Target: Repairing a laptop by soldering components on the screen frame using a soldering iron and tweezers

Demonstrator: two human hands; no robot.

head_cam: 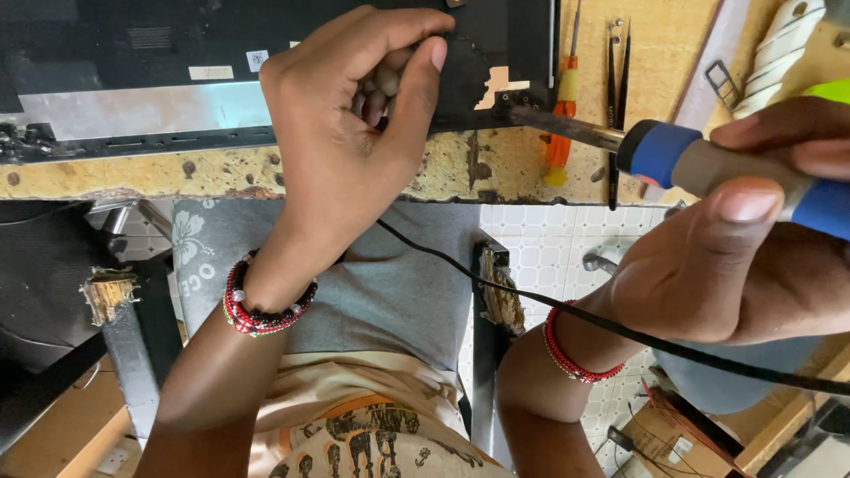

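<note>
Blue-and-grey soldering iron [708,159] handle is grasped in the right hand [753,257]; its metal tip meets the corner of one black laptop panel [133,53]. Left hand [354,133], fingers curled, pinches at that panel. One orange screwdriver [562,97] and one pair of tweezers [617,97] lie just beside the tip.

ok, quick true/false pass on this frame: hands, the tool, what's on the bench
1. The right hand holds a blue-and-grey-handled soldering iron. True.
2. The left hand lies flat and open on the bench. False: its fingers are curled and pinched over the dark laptop chassis.
3. Both wrists wear beaded bracelets. True.
4. The orange screwdriver is in the left hand. False: it lies on the bench, beside the black tweezers.
</note>
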